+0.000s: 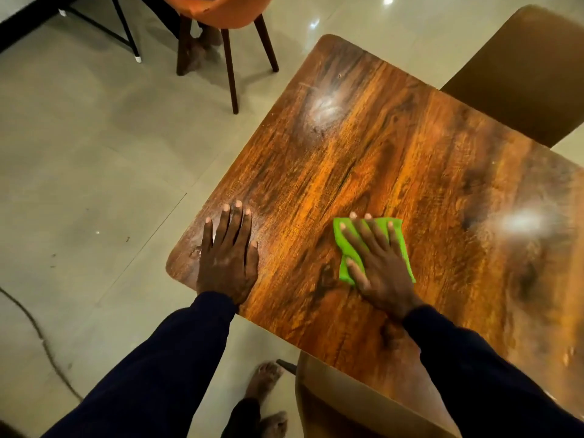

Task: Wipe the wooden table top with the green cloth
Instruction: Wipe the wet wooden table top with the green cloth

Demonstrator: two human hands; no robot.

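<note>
The wooden table top (373,159) fills the right half of the view, its rounded near-left corner close to me. A folded green cloth (346,248) lies flat on it toward the near side. My right hand (377,260) presses down on the cloth with spread, straight fingers, covering most of it. My left hand (229,254) rests flat on the bare wood by the near-left corner, fingers straight, holding nothing.
An orange chair (221,14) with dark legs stands on the tiled floor beyond the table's left side. A brown chair seat (524,74) sits at the far right edge, another (347,403) is tucked under the near edge. My bare feet (262,380) stand below.
</note>
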